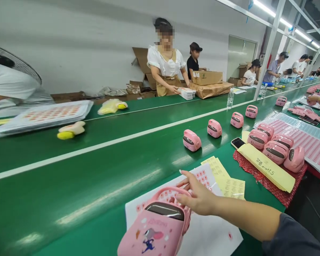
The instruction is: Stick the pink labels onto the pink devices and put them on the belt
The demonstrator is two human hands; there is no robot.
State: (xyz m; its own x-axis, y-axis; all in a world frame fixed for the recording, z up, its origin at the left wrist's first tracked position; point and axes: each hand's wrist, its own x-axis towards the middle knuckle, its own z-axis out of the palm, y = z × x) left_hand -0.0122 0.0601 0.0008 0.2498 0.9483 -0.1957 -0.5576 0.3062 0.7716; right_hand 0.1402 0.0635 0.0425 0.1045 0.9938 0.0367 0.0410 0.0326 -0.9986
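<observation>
Running across the view, a green conveyor belt point(69, 160) carries things from left to right. At the left, beside a fan guard point(13, 58), a co-worker's white sleeve point(13, 85) sits by a stack of sticker sheets point(42, 117), laid flat on the belt, and a yellow-and-cream soft item point(70, 129) lies nearer the middle. At the near edge, a pink handled device point(154, 231) rests over a white sticker sheet point(210, 234), its printed face turned up toward the camera. The right hand point(200, 197) reaches in from the near right, with its fingers point(184, 183) spread at the device's pink loop handle point(170, 190); whether they grip it cannot be told, and the left hand is out of view. Yellow label sheets point(229, 185) lie just beyond, within easy reach. Spaced pink devices point(192, 140) stand apart in a line, seemingly so that each stays separate. Further right, a phone point(238, 143), a handwritten yellow envelope point(265, 167) and a clustered pile of pink devices point(274, 149) sit on a red cloth point(253, 181), which seems to mark off a working spot.
</observation>
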